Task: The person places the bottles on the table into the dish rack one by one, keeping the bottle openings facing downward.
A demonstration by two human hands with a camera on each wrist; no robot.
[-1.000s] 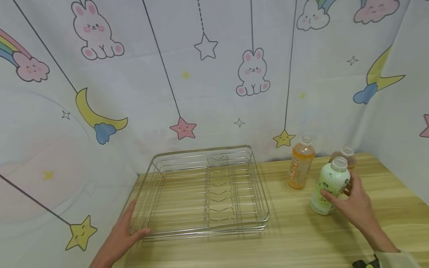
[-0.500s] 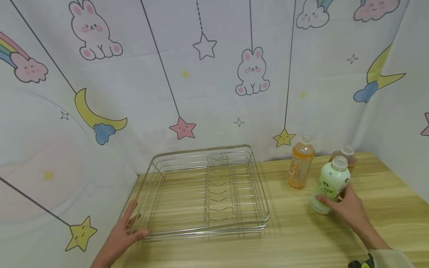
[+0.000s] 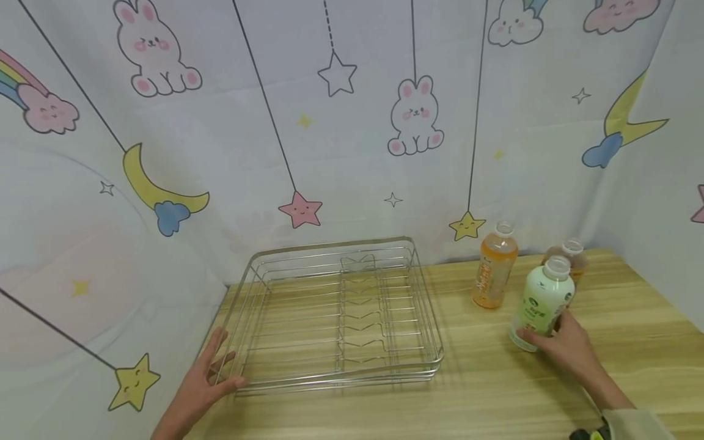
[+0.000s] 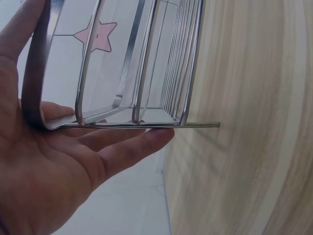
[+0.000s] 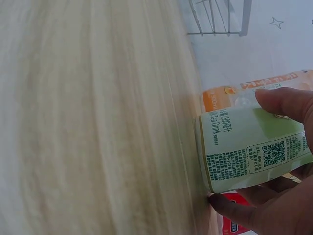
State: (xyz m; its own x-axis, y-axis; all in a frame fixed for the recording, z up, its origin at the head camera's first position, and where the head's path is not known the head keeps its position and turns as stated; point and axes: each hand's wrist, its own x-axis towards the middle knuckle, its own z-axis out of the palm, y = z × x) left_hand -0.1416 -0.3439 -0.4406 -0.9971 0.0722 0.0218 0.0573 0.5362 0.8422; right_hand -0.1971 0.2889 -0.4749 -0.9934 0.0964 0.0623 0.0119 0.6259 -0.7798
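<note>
At the front left corner of a metal wire dish rack (image 3: 330, 245), my left hand (image 3: 189, 394) holds on, thumb at the front rail and fingers along the left side. In the left wrist view some fingers poke between the bars, under the flat rim (image 4: 35, 73). To the right, my right hand (image 3: 574, 354) grips the lower part of a pale green tea drink bottle (image 3: 541, 299), thumb on the near side. This bottle is capless and stands upright. Its printed label with a QR code (image 5: 274, 153) faces the right wrist camera.
An orange-labelled bottle (image 3: 495, 275) stands behind the green one, near the curtain. A third bottle (image 3: 573, 247) of brownish drink is partly hidden by the green bottle. A white curtain (image 3: 352, 153) with cartoon prints rises behind the wood-grain table (image 3: 473, 391).
My right hand has slid lower on the green bottle, which stays in about the same place. Fingers of my left hand show more through the rack's side wires.
</note>
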